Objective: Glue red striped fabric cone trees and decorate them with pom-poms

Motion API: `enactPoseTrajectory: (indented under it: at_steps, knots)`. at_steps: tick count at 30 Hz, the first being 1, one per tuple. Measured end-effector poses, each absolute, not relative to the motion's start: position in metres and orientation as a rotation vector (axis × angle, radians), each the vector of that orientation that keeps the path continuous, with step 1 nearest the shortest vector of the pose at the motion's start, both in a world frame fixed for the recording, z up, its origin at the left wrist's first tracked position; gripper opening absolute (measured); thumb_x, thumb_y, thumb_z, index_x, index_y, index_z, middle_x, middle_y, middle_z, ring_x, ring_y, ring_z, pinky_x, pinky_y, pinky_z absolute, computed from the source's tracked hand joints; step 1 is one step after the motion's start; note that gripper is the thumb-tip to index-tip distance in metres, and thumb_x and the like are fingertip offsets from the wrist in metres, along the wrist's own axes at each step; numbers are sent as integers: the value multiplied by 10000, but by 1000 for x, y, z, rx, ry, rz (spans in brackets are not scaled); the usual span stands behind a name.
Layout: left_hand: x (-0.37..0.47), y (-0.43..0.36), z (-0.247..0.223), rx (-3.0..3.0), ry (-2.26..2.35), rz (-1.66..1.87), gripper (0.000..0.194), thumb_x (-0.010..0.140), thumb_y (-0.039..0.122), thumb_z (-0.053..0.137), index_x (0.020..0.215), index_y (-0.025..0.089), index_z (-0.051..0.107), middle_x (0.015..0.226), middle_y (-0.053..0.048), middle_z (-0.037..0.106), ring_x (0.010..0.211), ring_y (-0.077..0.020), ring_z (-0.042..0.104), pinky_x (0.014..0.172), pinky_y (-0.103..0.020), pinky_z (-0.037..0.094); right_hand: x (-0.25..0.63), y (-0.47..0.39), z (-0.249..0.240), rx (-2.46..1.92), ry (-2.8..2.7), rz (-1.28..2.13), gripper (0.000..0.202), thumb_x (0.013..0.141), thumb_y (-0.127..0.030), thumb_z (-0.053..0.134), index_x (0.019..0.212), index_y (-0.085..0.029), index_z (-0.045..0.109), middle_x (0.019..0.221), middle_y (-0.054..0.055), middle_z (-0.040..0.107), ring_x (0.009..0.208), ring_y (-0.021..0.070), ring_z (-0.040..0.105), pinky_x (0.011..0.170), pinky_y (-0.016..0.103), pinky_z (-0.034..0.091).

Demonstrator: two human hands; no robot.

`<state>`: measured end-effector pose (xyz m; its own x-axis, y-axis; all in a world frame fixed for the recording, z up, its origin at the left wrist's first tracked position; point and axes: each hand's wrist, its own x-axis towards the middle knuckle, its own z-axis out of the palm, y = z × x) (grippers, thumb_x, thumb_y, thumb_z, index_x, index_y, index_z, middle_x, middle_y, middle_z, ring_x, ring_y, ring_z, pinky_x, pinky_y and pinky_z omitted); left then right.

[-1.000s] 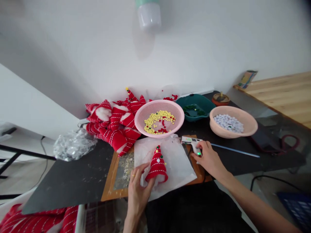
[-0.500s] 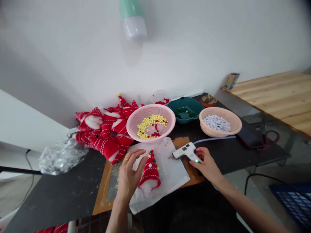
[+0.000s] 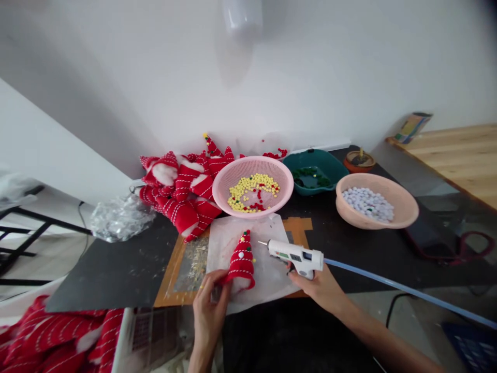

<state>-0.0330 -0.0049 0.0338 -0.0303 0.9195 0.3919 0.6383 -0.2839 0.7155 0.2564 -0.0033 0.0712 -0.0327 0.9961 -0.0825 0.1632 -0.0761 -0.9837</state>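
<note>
A red gnome hat (image 3: pixel 241 264) with white stitched lines, small coloured pompoms and white fluff at its brim lies on a white sheet (image 3: pixel 272 280). My left hand (image 3: pixel 209 300) pinches the lower left edge of the hat between thumb and fingers. In my right hand (image 3: pixel 320 285) is a white glue gun (image 3: pixel 295 255), wrapped by the fingers at its handle. The gun's nozzle points left, toward the hat but apart from it. A long bluish glue stick (image 3: pixel 388 281) runs out of its back end.
A pink basket (image 3: pixel 285 202) holds yellow and red pompoms. Behind it to the right stand a green basin (image 3: pixel 337 168) and a peach bowl (image 3: pixel 407 212) of white pompoms. Red stuffed gnomes (image 3: pixel 186 217) are heaped at the left, near crumpled clear plastic (image 3: pixel 120 217). More red pieces (image 3: pixel 66 336) fill a bin below.
My right hand has lifted the glue gun off the table and turned its nozzle toward the hat. My left hand has come down onto the hat's brim. The view has shifted too.
</note>
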Motion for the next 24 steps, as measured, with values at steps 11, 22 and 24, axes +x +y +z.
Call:
enactPoseTrajectory:
  at_steps: [11, 22, 24]
  knots:
    - [-32, 2, 60, 2098, 1598, 1314, 215, 937, 120, 621, 1036, 273, 735, 1036, -10, 702, 974, -154, 679, 903, -282, 518, 266, 3, 86, -1298, -1276, 1444, 309, 842, -471, 734, 962, -188, 702, 923, 77, 740, 834, 243, 681, 756, 331, 559]
    - [-11, -8, 56, 2136, 1512, 1349, 265, 895, 36, 643, 1055, 234, 716, 1020, -27, 688, 947, -157, 667, 867, -297, 522, 273, 23, 89, -1190, -1481, 1613, 264, 876, -457, 730, 947, -203, 718, 875, 49, 697, 808, 205, 634, 741, 298, 523]
    - [-8, -9, 56, 2124, 1520, 1357, 256, 887, 34, 649, 1042, 228, 712, 1027, -32, 685, 959, -166, 664, 879, -313, 523, 275, 26, 88, -1175, -1521, 1636, 256, 882, -457, 722, 933, -207, 710, 849, 38, 682, 781, 192, 620, 726, 291, 512]
